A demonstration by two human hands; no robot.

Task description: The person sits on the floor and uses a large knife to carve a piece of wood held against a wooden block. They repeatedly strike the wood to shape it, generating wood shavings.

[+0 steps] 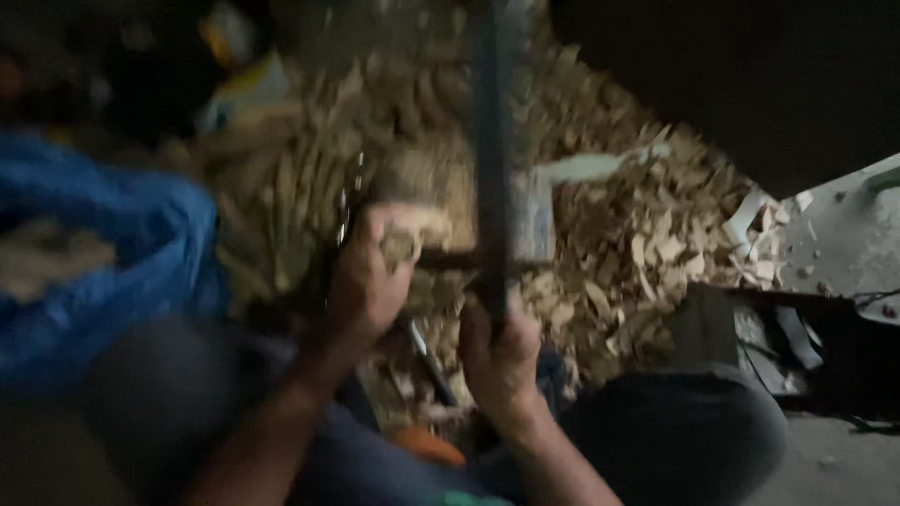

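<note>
My view is blurred and dim, so I report only what I can make out. My right hand is closed around the lower end of a long, dark, flat blade-like tool, which stands nearly upright and runs up to the top edge of the view. My left hand is curled around a pale, rough chunk of wood, holding it just left of the blade; whether wood and blade actually touch I cannot tell through the blur. A thin dark bar runs sideways between the two hands at the base of the chunk. Beneath the hands lies a small dark-handled tool with a light tip, resting between my knees, which are clad in dark trousers. Beyond the hands spreads a wide heap of light tan wood chips and splinters, reaching well to the right. On my left sits a crumpled blue plastic sack, close beside my left forearm. At the far right edge I see a pale grey concrete floor with scattered bits on it
</note>
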